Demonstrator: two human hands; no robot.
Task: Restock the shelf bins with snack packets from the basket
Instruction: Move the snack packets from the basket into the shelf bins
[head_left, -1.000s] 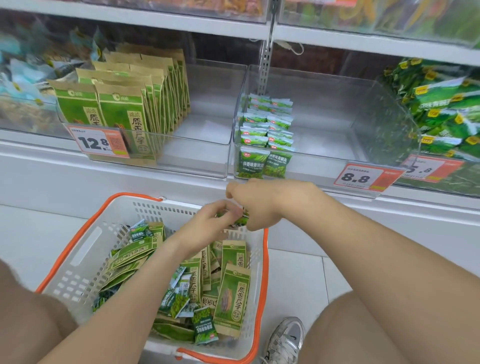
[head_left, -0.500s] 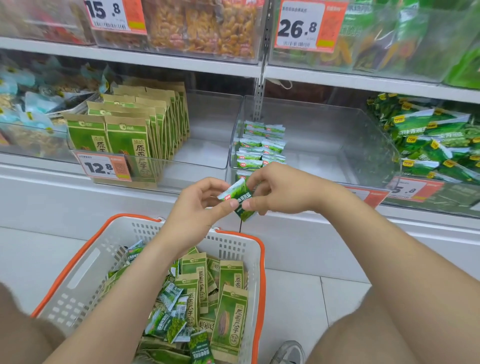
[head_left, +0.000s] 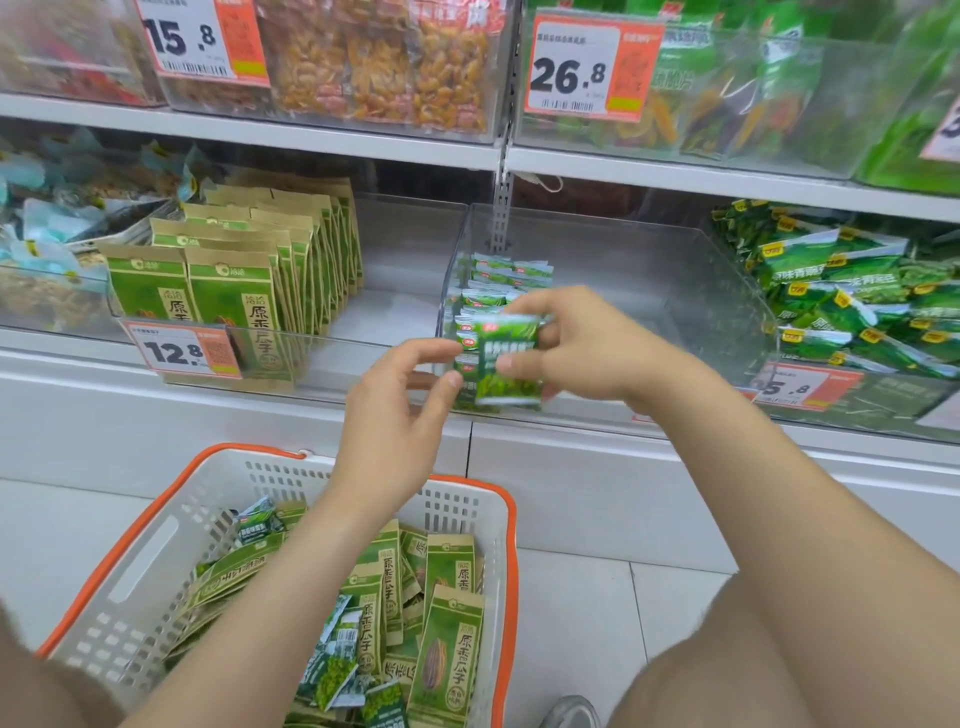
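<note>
The white metal shelf (head_left: 311, 140) fills the upper part of the view. On its lower board stand clear plastic bins. The left clear plastic bin (head_left: 410, 244) holds upright rows of tall brown-and-green paper seed bags (head_left: 228, 291) on its left side, and an orange-and-white price tag (head_left: 179, 351) hangs on its front wall. The middle clear plastic bin (head_left: 649, 260) holds rows of little green packets (head_left: 498, 275) only along its left wall.

Below, on the floor in front of you, sits the white plastic basket with an orange rim (head_left: 156, 561). In it lie mixed tall paper seed bags (head_left: 449, 649) and small green packets (head_left: 332, 675), in no order.

Your right hand (head_left: 587, 343) holds the small green snack packet (head_left: 506, 358) upright, just in front of the front wall of the middle bin, at its left end and above the far side of the basket. The fingers of this hand are curled over the right edge and pinch it, with the thumb below. I cannot tell if there is one packet or a thin stack.

Your left hand (head_left: 395, 415) is raised beside it. Its thumb and forefinger are bent toward each other and close on the left edge of the same packet, and the other fingers are curled loosely behind.
</note>
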